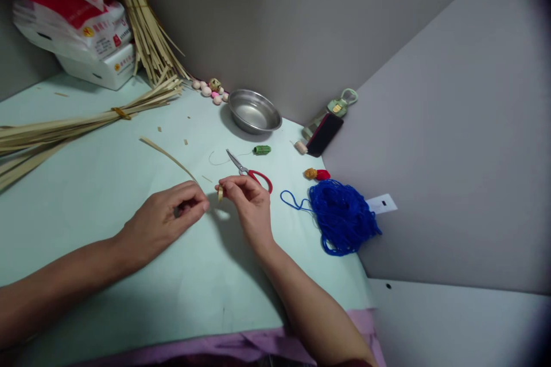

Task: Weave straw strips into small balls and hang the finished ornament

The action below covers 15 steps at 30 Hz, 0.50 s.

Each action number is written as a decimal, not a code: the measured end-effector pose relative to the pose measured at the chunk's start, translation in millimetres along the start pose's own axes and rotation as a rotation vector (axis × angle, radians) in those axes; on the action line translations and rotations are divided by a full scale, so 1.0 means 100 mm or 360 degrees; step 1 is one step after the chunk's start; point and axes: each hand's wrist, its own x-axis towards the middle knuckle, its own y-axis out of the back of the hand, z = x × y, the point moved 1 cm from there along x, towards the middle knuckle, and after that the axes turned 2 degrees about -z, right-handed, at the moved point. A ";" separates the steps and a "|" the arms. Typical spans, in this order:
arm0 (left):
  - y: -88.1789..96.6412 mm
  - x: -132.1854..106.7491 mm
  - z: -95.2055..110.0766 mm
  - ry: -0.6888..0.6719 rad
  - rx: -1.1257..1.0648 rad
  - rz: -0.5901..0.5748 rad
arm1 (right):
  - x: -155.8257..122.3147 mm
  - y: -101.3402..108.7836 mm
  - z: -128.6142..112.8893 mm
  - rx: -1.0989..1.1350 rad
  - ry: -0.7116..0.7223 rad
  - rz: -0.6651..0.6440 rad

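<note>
My left hand (166,218) is closed in a pinch, thumb against index finger, just left of my right hand. A long, pale straw strip (170,156) runs from the upper left down into its fingers; the end there is hidden. Between the thumb and fingertips of my right hand (250,203) is a small folded piece of straw (220,192). The two hands are apart, slightly above the table. Right behind the right hand lie scissors (245,169) with red handles, their tips pointing to the upper left.
Straw bundles (86,126) lie at the left, near tissue packs (97,40). A metal bowl (255,112) stands at the back, beside small pinkish balls (206,92). Green thread (262,150) lies behind the scissors. Blue cord (344,218), a phone (326,135) and a bottle (338,106) are at the right.
</note>
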 end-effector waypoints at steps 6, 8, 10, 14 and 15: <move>-0.08 -0.01 -0.10 0.0037 0.0038 -0.0122 | -0.03 -0.04 -0.01 -0.0013 0.0083 -0.0032; -0.08 -0.03 -0.07 -0.0021 0.0002 -0.0113 | -0.03 -0.03 -0.01 -0.0063 0.0116 -0.0021; -0.05 -0.04 -0.02 -0.0069 -0.0058 -0.0087 | -0.02 -0.02 0.00 -0.0139 0.0134 -0.0016; 0.04 0.00 0.10 -0.0009 -0.0234 0.0030 | -0.02 0.00 0.00 -0.0304 0.0166 -0.0081; 0.07 0.02 0.12 0.0053 -0.0311 0.0067 | -0.02 -0.01 0.00 -0.0340 0.0194 -0.0106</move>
